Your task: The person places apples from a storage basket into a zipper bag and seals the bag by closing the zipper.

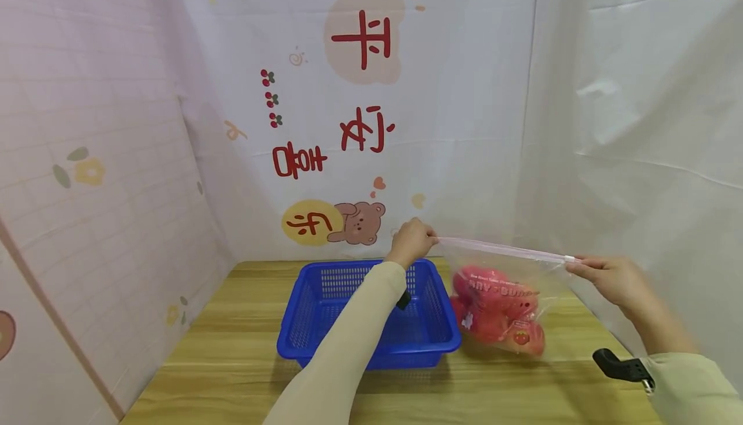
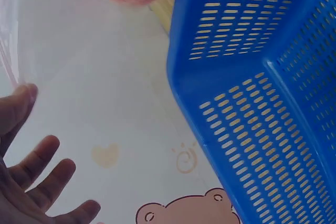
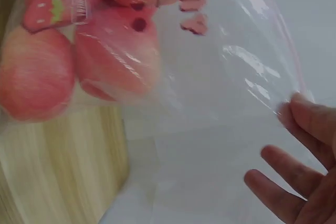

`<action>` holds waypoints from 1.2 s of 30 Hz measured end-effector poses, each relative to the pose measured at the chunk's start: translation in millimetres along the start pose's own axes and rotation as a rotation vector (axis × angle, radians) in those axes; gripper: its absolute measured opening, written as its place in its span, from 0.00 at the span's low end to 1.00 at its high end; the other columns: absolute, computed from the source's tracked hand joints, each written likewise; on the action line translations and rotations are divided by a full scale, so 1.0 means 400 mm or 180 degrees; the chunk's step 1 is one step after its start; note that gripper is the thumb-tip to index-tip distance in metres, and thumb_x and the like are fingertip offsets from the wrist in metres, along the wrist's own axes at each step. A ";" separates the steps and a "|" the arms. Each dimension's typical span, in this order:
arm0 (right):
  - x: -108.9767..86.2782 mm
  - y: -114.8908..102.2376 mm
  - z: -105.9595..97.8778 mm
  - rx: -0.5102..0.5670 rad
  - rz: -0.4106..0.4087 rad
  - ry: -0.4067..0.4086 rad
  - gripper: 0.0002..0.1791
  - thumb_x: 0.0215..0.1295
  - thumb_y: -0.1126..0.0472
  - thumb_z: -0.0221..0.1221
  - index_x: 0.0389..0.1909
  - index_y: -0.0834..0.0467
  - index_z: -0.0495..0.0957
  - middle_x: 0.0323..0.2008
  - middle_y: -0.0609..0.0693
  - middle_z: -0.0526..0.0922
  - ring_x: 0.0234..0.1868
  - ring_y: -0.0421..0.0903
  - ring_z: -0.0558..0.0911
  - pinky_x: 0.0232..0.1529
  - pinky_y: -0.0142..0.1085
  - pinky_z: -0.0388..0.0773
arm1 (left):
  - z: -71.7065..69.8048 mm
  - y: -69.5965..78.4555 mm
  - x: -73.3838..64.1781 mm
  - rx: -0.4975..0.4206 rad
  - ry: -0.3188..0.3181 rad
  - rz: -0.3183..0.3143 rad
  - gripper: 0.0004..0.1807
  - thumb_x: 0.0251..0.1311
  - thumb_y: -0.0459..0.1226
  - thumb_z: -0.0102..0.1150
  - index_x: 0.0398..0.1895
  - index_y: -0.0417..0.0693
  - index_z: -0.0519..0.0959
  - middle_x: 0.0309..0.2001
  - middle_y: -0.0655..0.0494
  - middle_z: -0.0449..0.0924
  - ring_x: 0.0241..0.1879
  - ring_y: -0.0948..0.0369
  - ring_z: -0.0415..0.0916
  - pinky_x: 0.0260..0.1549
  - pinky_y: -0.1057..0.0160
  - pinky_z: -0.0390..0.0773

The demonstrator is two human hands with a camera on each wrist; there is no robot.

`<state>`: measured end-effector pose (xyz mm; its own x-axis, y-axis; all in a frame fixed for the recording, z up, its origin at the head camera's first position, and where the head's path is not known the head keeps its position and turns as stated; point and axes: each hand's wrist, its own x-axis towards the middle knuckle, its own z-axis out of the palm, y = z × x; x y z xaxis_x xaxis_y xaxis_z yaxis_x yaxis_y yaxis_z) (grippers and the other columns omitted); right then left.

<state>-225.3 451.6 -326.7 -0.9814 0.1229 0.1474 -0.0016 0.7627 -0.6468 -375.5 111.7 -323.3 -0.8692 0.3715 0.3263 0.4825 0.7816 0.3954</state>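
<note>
A clear zip bag with a pink zip strip and printed lettering hangs by its top edge between both hands. Several red apples fill its lower part, low over the table. My left hand pinches the bag's top left corner between thumb and forefinger; in the left wrist view its other fingers are spread. At the opposite corner, beside the white slider, my right hand pinches the edge in the same way. The left forearm passes over a blue plastic basket with slotted walls.
The basket stands on a wood-grain table, just left of the bag. Behind the table hangs a white cloth printed with red characters and a bear. Another white cloth closes off the right side.
</note>
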 end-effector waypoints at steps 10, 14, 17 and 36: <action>0.010 0.006 0.026 0.0017 -0.0096 0.0182 0.40 0.74 0.40 0.49 0.63 0.75 0.68 0.63 0.79 0.63 0.63 0.80 0.60 0.54 0.71 0.63 | 0.007 0.018 0.000 0.0038 0.0064 0.0053 0.11 0.70 0.45 0.57 0.45 0.58 0.88 0.47 0.56 0.81 0.51 0.57 0.76 0.41 0.57 0.79; 0.013 0.007 0.027 0.0100 -0.0139 0.0147 0.38 0.76 0.43 0.48 0.62 0.76 0.68 0.63 0.80 0.63 0.63 0.80 0.60 0.54 0.71 0.62 | 0.009 0.034 0.007 0.0049 -0.0031 0.0020 0.11 0.70 0.43 0.55 0.47 0.58 0.87 0.49 0.56 0.81 0.51 0.57 0.76 0.40 0.58 0.79; 0.012 0.010 0.030 0.0118 -0.0103 0.0181 0.37 0.76 0.43 0.48 0.63 0.76 0.68 0.63 0.80 0.62 0.63 0.80 0.60 0.54 0.71 0.62 | 0.012 0.049 0.011 -0.0004 -0.0089 0.0006 0.13 0.70 0.40 0.53 0.50 0.57 0.86 0.51 0.56 0.81 0.51 0.56 0.77 0.38 0.57 0.79; 0.014 -0.015 0.079 0.0630 0.0071 0.0610 0.40 0.74 0.40 0.49 0.64 0.74 0.68 0.65 0.76 0.63 0.66 0.77 0.58 0.59 0.70 0.57 | 0.015 0.241 0.009 0.0067 0.0164 0.0901 0.19 0.66 0.54 0.59 0.56 0.62 0.83 0.55 0.60 0.77 0.56 0.63 0.72 0.54 0.64 0.72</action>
<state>-236.9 427.7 -345.9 -0.9275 0.2704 0.2582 -0.0365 0.6218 -0.7823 -332.7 191.4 -289.2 -0.6934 0.5508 0.4646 0.7022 0.6610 0.2646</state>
